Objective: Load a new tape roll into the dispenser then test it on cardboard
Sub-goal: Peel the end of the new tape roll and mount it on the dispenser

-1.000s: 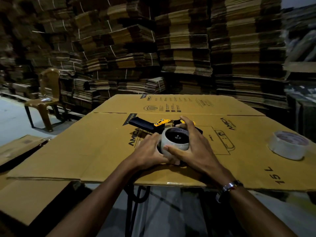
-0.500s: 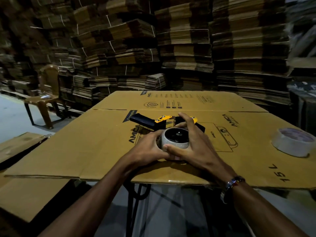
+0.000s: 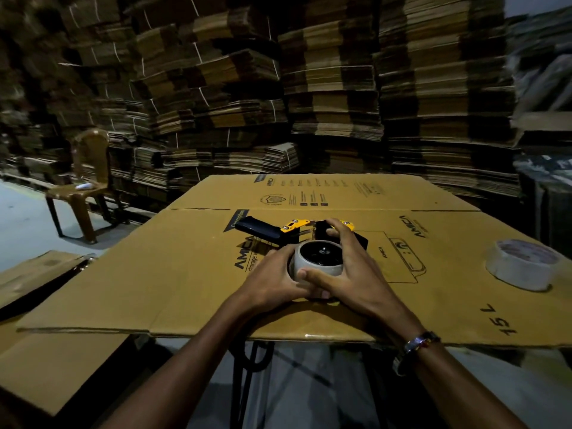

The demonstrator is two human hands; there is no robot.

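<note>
A black and yellow tape dispenser (image 3: 266,231) lies flat on a big flattened cardboard box (image 3: 173,274). A pale tape roll (image 3: 318,269) sits on the dispenser's black hub. My left hand (image 3: 272,280) cups the roll's left side. My right hand (image 3: 349,274) wraps the roll's right side, its thumb across the front and its fingers stretched over the dispenser's far black part. A second tape roll (image 3: 523,264) lies flat on the cardboard at the right.
A brown plastic chair (image 3: 83,184) stands at the left on the pale floor. Tall stacks of flattened cartons (image 3: 309,88) fill the background. More cardboard sheets (image 3: 37,274) lie lower at the left. Black table legs (image 3: 244,366) show under the near edge.
Both hands stay on the roll with almost no shift. The camera has tilted slightly, so the scene sits a little lower in view.
</note>
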